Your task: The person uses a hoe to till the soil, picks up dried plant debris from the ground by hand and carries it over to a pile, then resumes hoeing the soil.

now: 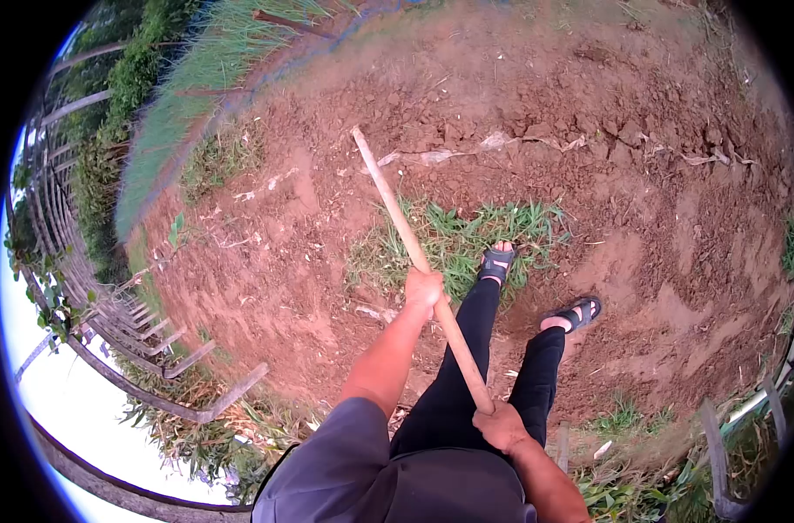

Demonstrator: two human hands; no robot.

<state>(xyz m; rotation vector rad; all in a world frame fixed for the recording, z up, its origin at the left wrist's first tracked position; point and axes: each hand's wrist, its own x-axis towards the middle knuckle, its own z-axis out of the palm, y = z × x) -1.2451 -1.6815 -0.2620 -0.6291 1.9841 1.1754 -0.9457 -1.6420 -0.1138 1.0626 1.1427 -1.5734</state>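
Observation:
A long pale wooden pole point(390, 193) slants across the head view, from the soil at the upper middle down to my waist. My left hand point(424, 291) is wrapped round it about midway, arm stretched forward. Lower down, my right hand point(502, 426) closes round the near end, close to my body. No blade or tool head shows at the far end, so I cannot tell whether one is fixed there. Under the pole lies a patch of green grass point(454, 235), beside my sandalled left foot point(498, 261).
Reddish broken soil point(658, 209) surrounds me. A torn strip of pale plastic film point(497, 141) crosses it ahead. My right foot point(576, 312) stands on bare earth. Tall green plants point(192, 113) grow at upper left; a frame of posts and rails point(175, 410) runs along the left.

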